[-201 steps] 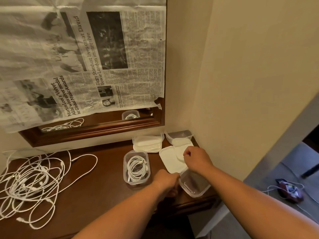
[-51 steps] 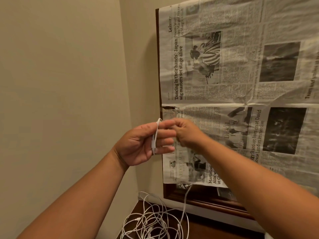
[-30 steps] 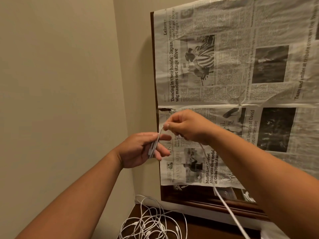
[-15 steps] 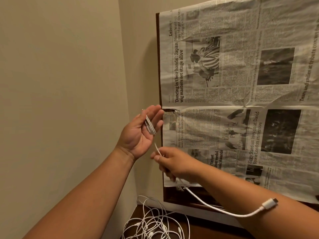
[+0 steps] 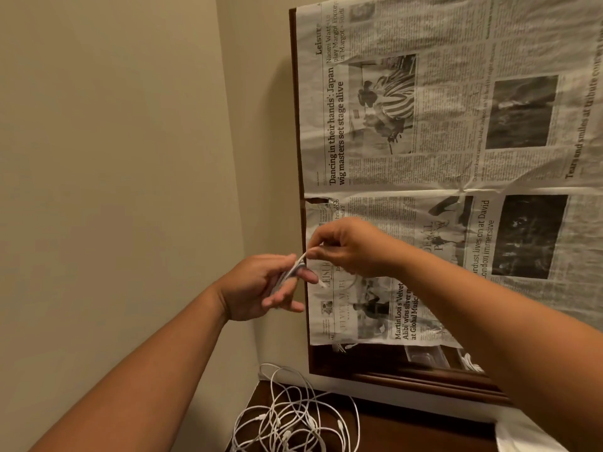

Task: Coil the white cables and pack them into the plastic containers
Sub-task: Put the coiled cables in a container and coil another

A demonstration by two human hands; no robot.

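Dim warm light, soft focus, wide-angle edge distortion

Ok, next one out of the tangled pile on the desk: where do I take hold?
Pinch a plug end at the left rim of the cable pile, coming from above: the pile lies flat on the desk, and a free end should slide out instead of tightening loops.

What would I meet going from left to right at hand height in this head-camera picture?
The beige wall → left hand → white cable looped on it → right hand pinching that cable → dark newspaper photo.
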